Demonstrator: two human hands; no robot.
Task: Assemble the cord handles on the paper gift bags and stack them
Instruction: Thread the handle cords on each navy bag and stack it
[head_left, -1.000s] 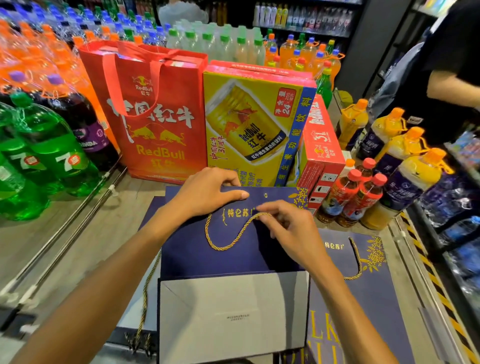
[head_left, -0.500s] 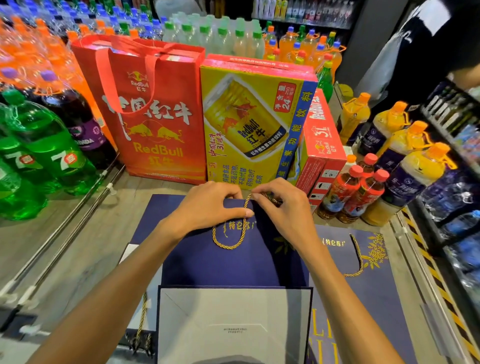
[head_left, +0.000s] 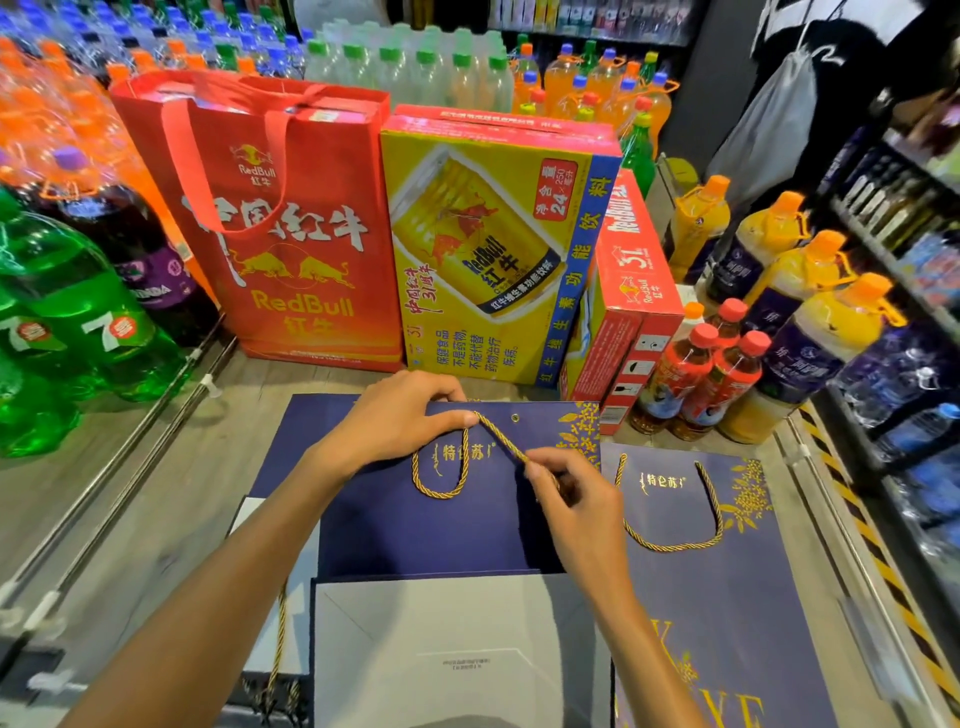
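Threading step in hand: left hand (head_left: 405, 415) grips gift bag (head_left: 395, 525) rim; right hand (head_left: 571, 499) pinches gold cord (head_left: 498, 436) end. Next, presumably, aim it through the open eyelet (head_left: 515, 417).

This is a shop, a drinks aisle in a grocery or convenience store. Stock is massed in bulk all round: large green soda bottles (head_left: 78, 312) at 9 o'clock, a purple one (head_left: 140, 260) just behind them, shrink-wrapped orange soda bottles (head_left: 47, 104) at 10 o'clock, and rows of clear green-capped bottles (head_left: 405, 67) at 12. A red branded gift bag (head_left: 291, 234) and a yellow 24-can carton (head_left: 488, 249) stand side by side in the middle, with a red carton (head_left: 628, 291) beside the yellow one. Orange-capped juice bottles (head_left: 826, 332) and red-capped tea bottles (head_left: 717, 379) crowd together at 2 o'clock. A dark shelf rack (head_left: 909, 218) of bottles runs down 3 o'clock, edged below by yellow-and-black hazard striping (head_left: 852, 509). More stocked shelves (head_left: 587, 21) line the back wall at 12 to 1 o'clock.
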